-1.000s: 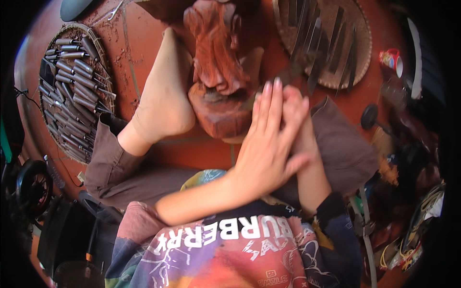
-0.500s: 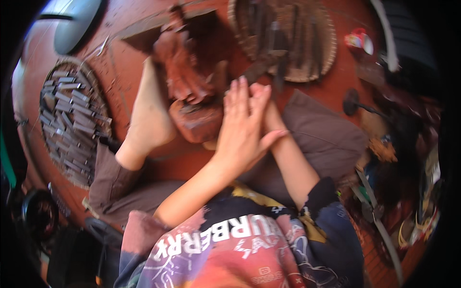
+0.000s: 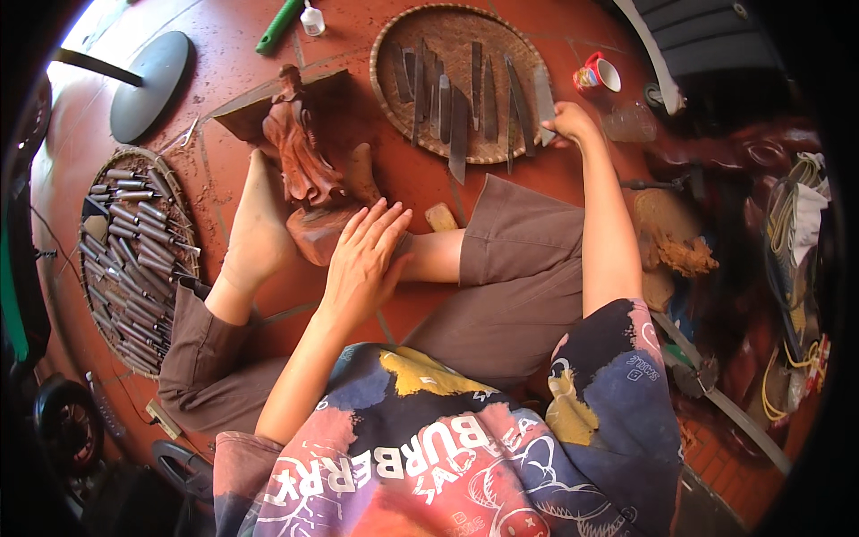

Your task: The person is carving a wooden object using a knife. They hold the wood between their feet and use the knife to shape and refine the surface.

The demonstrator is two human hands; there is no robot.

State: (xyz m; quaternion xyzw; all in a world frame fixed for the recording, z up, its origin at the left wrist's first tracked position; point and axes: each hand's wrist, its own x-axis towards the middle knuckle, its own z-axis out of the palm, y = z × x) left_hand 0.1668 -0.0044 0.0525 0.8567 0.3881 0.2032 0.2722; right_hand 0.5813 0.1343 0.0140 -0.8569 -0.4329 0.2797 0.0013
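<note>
My right hand (image 3: 569, 126) is closed round the lower end of a flat grey blade (image 3: 544, 92) at the right rim of a round woven tray (image 3: 383, 98). On that tray lie several long, dark metal tools (image 3: 459, 134), side by side. My left hand (image 3: 362, 255) holds nothing; its fingers stretch out, palm down, beside the base of a reddish carved wooden figure (image 3: 307, 157). The figure leans back between my bare feet, its top against a dark wooden block (image 3: 234, 116). Part of its base (image 3: 318, 234) lies behind my left hand.
At the left, an oval basket (image 3: 186, 206) holds several wooden-handled carving tools (image 3: 134, 259). A small wood piece (image 3: 440, 217) lies by my right ankle. A red cup (image 3: 598, 76), a round stand base (image 3: 152, 88) and a green-handled item (image 3: 281, 27) stand or lie farther out. Wood shavings dot the tiles.
My hands were together by the figure's base; now they are apart. The right has moved far right to the tray and grips the blade. The left has come down and left, fingers spread.
</note>
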